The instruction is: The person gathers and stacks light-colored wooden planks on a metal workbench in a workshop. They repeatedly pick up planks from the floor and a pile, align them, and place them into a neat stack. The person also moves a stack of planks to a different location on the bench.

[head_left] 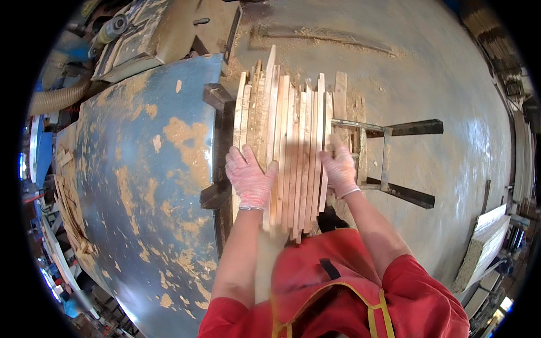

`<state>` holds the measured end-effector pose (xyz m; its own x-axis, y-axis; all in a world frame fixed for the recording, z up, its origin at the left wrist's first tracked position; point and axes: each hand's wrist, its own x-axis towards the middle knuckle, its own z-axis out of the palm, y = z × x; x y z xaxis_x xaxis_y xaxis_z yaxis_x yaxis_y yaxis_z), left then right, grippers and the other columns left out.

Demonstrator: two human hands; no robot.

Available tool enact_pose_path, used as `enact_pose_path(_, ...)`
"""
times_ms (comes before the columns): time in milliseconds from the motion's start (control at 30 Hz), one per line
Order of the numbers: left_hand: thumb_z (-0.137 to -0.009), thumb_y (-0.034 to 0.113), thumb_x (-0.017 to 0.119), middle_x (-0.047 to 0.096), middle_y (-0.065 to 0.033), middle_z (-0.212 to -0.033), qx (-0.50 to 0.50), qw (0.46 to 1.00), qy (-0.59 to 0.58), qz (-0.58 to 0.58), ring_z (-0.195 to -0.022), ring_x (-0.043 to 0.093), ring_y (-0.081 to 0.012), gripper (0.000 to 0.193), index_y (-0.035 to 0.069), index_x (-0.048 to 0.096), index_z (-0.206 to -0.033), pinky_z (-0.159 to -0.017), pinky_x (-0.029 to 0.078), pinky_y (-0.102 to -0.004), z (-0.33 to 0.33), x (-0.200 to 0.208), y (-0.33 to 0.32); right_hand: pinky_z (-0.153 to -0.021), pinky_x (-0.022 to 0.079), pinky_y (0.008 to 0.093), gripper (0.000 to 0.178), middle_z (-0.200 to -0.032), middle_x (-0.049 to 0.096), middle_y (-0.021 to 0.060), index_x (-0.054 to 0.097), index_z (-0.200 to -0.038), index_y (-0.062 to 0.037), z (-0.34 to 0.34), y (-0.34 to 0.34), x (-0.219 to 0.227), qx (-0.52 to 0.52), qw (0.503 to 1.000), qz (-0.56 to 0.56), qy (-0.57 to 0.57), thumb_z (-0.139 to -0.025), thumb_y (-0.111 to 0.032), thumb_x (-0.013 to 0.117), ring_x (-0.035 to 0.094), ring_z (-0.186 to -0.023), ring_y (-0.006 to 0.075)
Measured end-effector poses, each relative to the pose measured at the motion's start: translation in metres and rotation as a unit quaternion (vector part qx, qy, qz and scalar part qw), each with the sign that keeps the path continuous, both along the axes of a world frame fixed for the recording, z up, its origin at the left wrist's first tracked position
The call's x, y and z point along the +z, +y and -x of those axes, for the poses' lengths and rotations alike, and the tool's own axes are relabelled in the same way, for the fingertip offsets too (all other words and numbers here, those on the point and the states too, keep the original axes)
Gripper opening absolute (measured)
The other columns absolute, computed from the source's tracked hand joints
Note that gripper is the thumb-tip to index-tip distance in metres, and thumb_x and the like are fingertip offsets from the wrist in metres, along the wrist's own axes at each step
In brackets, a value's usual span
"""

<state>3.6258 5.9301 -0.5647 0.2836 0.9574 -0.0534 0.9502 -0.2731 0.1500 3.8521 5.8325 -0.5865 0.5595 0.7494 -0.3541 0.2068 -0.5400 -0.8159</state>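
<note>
The person in the red apron stands over a bundle of thin wooden slats (287, 146), which lies across a dark metal frame stand (394, 129) just to the right of a big blue, sawdust-flecked machine table (141, 169). The slats run away from the body, their far ends ragged and uneven, the near ends overhanging toward the apron.

Both hands wear thin pale gloves. The left hand (248, 179) lies on the left flank of the bundle, fingers spread and curled over the outer slats, thumb hooked onto the top: a grasp, not a fist. The right hand (340, 167) presses on the right flank, fingers bent around the edge slats. So the 2 hands squeeze the stack from either side.

To do this well, I judge, the squeeze should stay even, so no middle slat slides out. The 2 palms belong at the same distance along the length, or the bundle will twist. The far ends look staggered; tapping them flush would help. A few short pieces (341, 90) at the right sit loose and may drop through the frame. The concrete floor (439, 67) carries sawdust, so footing deserves care.
</note>
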Motion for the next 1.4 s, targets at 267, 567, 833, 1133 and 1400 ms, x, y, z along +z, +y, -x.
enact_pose_path(267, -0.08, 0.053, 0.08, 0.041, -0.0226, -0.155, -0.042, 0.999, 0.001, 0.012, -0.145, 0.036, -0.0448, 0.093, 0.007, 0.044, -0.152, -0.121, 0.028, -0.0599, -0.009, 0.05, -0.006, -0.119, 0.043, 0.0477, 0.119, -0.16, 0.041, 0.0276, 0.018, -0.168, -0.0097, -0.006, 0.011, -0.009, 0.067, 0.965, 0.255, -0.005, -0.082, -0.063, 0.08, 0.051, -0.142, 0.0423)
enact_pose_path(567, -0.081, 0.042, 0.081, 0.048, -0.0282, -0.146, -0.051, 0.995, -0.07, 0.04, -0.137, 0.045, -0.0486, 0.083, 0.001, 0.051, -0.147, -0.115, 0.038, -0.0569, -0.028, 0.064, -0.057, -0.116, 0.047, 0.042, 0.1, -0.144, 0.057, 0.0269, 0.037, -0.157, 0.0039, -0.032, 0.018, -0.001, 0.098, 0.965, 0.225, 0.096, -0.08, -0.041, 0.083, 0.058, -0.133, 0.0369)
enact_pose_path(833, -0.082, 0.047, 0.08, 0.041, -0.0292, -0.157, -0.061, 0.992, -0.059, 0.093, -0.147, 0.038, -0.0478, 0.098, 0.001, 0.039, -0.158, -0.123, 0.03, -0.0564, -0.045, 0.071, -0.061, -0.11, 0.053, 0.0397, 0.087, -0.151, 0.05, 0.0271, 0.033, -0.157, 0.0104, -0.016, 0.063, 0.052, 0.27, 0.926, 0.241, 0.106, -0.095, -0.039, 0.07, 0.055, -0.137, 0.0349)
enact_pose_path(1133, -0.081, 0.058, 0.073, 0.038, -0.0247, -0.158, -0.078, 0.991, 0.099, -0.047, -0.149, 0.031, -0.0477, 0.097, 0.001, 0.04, -0.153, -0.123, 0.021, -0.0626, -0.028, -0.012, -0.071, -0.109, 0.052, 0.0383, 0.074, -0.146, 0.055, 0.0218, 0.038, -0.161, -0.0042, -0.036, 0.06, 0.018, 0.137, 0.971, 0.194, 0.026, -0.098, -0.031, 0.068, 0.062, -0.126, 0.0313)
enact_pose_path(1400, -0.08, 0.06, 0.071, 0.039, -0.0244, -0.156, -0.087, 0.992, 0.079, -0.042, -0.145, 0.034, -0.0468, 0.097, 0.002, 0.042, -0.151, -0.121, 0.022, -0.0634, -0.033, -0.006, -0.063, -0.109, 0.052, 0.0411, 0.106, -0.147, 0.059, 0.0159, 0.021, -0.168, -0.0131, -0.022, 0.02, -0.104, -0.155, 0.836, 0.009, 0.527, -0.084, -0.007, 0.085, 0.062, -0.127, 0.0265)
